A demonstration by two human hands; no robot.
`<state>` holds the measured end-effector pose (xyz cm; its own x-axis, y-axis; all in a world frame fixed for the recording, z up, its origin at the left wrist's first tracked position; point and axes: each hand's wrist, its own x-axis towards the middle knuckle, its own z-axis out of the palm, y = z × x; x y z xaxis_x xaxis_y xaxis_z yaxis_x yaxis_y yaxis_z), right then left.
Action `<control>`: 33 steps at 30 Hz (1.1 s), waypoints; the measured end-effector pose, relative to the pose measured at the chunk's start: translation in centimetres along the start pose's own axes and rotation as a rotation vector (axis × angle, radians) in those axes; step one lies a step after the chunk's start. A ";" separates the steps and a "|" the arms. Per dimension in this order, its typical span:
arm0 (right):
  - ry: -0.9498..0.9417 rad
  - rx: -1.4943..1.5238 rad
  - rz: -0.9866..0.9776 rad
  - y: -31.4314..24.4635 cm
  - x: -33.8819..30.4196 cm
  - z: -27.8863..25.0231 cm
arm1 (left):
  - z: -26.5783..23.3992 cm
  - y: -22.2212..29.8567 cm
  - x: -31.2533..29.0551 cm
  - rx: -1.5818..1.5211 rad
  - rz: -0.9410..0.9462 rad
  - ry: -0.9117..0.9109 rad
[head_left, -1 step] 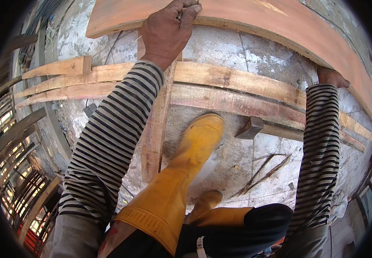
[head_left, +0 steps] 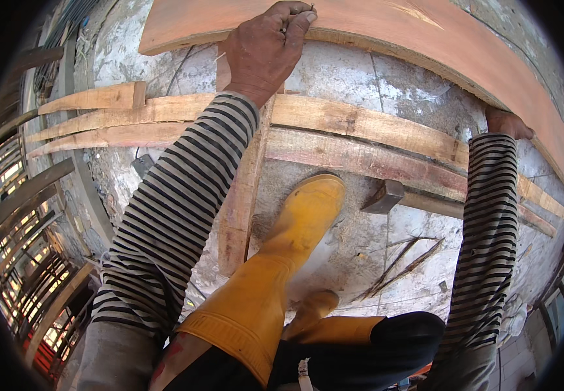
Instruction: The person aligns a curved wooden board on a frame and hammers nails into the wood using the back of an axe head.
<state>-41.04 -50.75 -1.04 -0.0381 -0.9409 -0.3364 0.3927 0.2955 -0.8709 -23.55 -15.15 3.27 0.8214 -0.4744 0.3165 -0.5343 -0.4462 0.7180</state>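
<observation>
My left hand point(head_left: 266, 52) is closed in a pinch at the near edge of a reddish plywood board point(head_left: 386, 25). A thin nail pokes up between its thumb and forefinger; other small bits in the fist are hard to make out. Far to the right, my right hand point(head_left: 509, 122) grips the same board by its near edge, with some fingers hidden beneath it. The board lies across the top of the view. Below it, on the floor, rests a hammer point(head_left: 384, 197) with a dark metal head, its wooden handle partly behind my right forearm.
Long timber battens point(head_left: 360, 118) run left to right under my arms, and a crosswise plank point(head_left: 239, 215) meets them. My yellow boot point(head_left: 301, 221) stands near the hammer. Thin wood strips point(head_left: 406, 264) lie on the stained floor point(head_left: 419, 225). Wooden lattice point(head_left: 18, 215) borders the left side.
The whole scene sits slightly farther right in the picture, hands and board together. Both hands keep their hold.
</observation>
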 end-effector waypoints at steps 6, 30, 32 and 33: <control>-0.011 -0.059 0.011 -0.2 2.8 -1.6 | 0.1 -1.8 0.0 0.138 -0.027 -0.006; 0.059 0.082 0.069 -0.3 1.1 -0.6 | 1.2 -0.3 -0.3 -0.075 -0.103 0.102; 0.070 0.054 0.053 -0.5 0.8 -0.3 | 1.1 -0.2 -0.2 -0.050 -0.092 0.100; 0.065 0.014 0.045 -0.5 0.9 -0.3 | 1.1 -0.2 -0.1 -0.037 -0.087 0.099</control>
<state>-41.57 -51.65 -1.02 -0.0790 -0.9138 -0.3983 0.4080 0.3349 -0.8494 -23.78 -15.81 2.42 0.8807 -0.3576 0.3105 -0.4544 -0.4530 0.7671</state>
